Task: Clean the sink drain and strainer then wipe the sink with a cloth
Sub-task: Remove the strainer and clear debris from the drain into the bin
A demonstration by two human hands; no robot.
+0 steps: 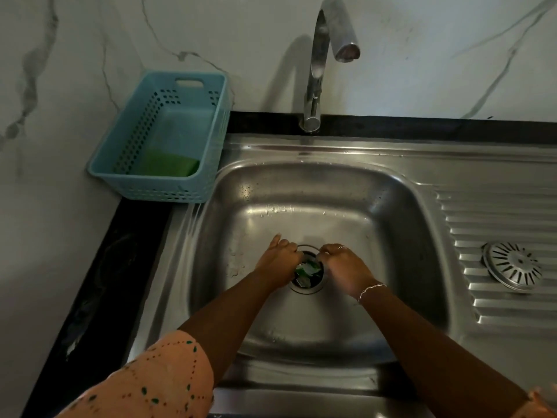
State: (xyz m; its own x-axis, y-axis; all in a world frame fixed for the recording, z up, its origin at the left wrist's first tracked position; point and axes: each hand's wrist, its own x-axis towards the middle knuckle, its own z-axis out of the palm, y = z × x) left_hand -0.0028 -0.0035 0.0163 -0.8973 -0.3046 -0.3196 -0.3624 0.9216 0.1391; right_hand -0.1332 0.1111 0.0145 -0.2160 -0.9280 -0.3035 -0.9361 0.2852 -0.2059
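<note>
A: Stainless sink [301, 191], wet in spots. Step in hand, I'd say: clearing the drain [301, 290]. Green + white scraps [307, 269] sit in its opening, mid basin floor.
B: Strainer?
A: Strainer [512, 270] is out of the drain, flat on the ribbed drainboard, well apart to the R. Scrubbed or not, can't tell.
B: Hands?
A: Both arms reach in from the near edge and converge on the drain. L grip [278, 256]: knuckles up, fingers curled down into the opening's L side, at the scraps. Whether it has pinched any is hidden, can't tell. R grip [343, 263]: fingertips hooked at the far-R rim. Clamped on the rim or just resting, can't tell either.
B: Next?
A: My read: needs a firm pinch and a straight lift, w/o dropping bits deeper. Then somewhere to dump them, none in view. Then a rinse; no water running from the tap [316, 70].
B: Cloth?
A: Green pad or cloth [165, 165], unclear which, in the blue basket [156, 188] on the dark surface [126, 242], back-L of the sink. Wipe comes last, so early in the task.
</note>
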